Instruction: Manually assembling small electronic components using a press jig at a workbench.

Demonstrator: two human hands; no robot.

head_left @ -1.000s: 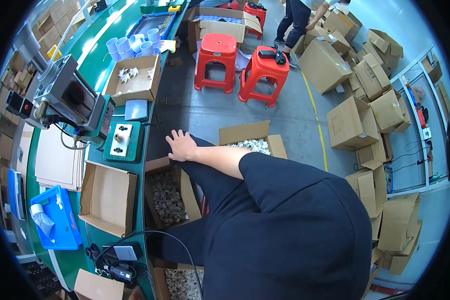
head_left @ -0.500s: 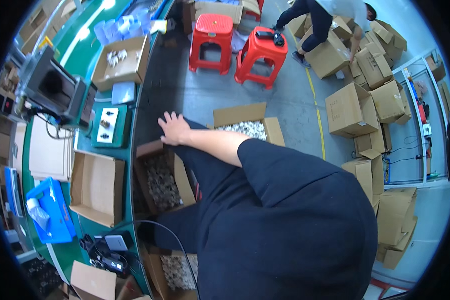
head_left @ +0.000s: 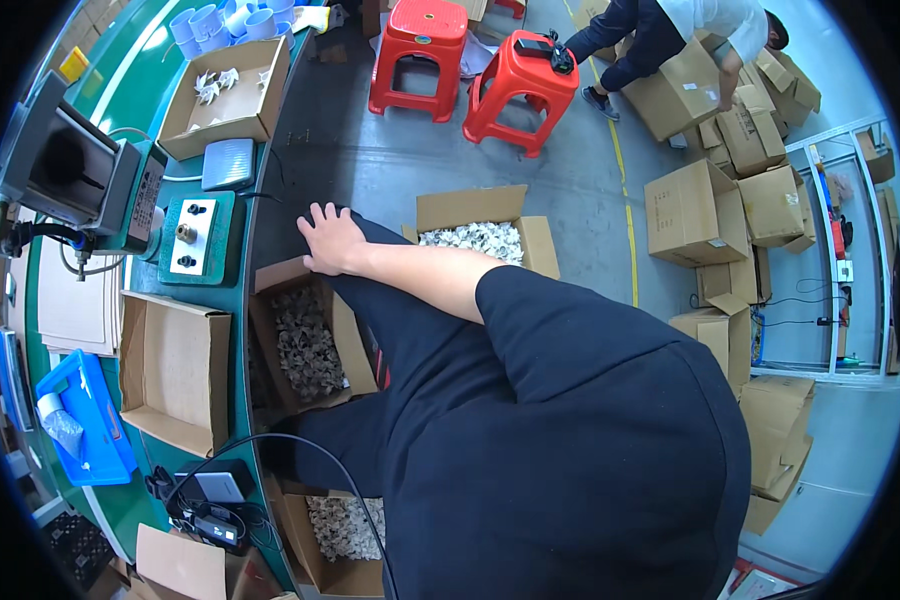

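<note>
My right hand (head_left: 333,240) lies palm down on my knee in dark trousers (head_left: 370,275), its fingers spread and holding nothing. My bare forearm reaches it from a dark short sleeve (head_left: 560,310). My left hand is not in view. Below my right hand, between my legs, stands an open carton (head_left: 350,340) of small greyish parts (head_left: 307,345). Another open carton (head_left: 470,208), filled with small white parts (head_left: 480,240), stands on the floor just beyond my forearm.
Along the left, a green bench (head_left: 232,330) carries a grey machine (head_left: 75,165), an empty shallow carton (head_left: 175,375), a blue tray (head_left: 88,420) and a carton with white pieces (head_left: 225,90). Two red stools (head_left: 420,60) stand ahead. A person (head_left: 660,30) bends over cardboard boxes (head_left: 695,220) at right.
The whole view has shifted slightly, with the bench and machine now further left. My right hand stays on my knee, fingers spread. The other person still bends over a box.
</note>
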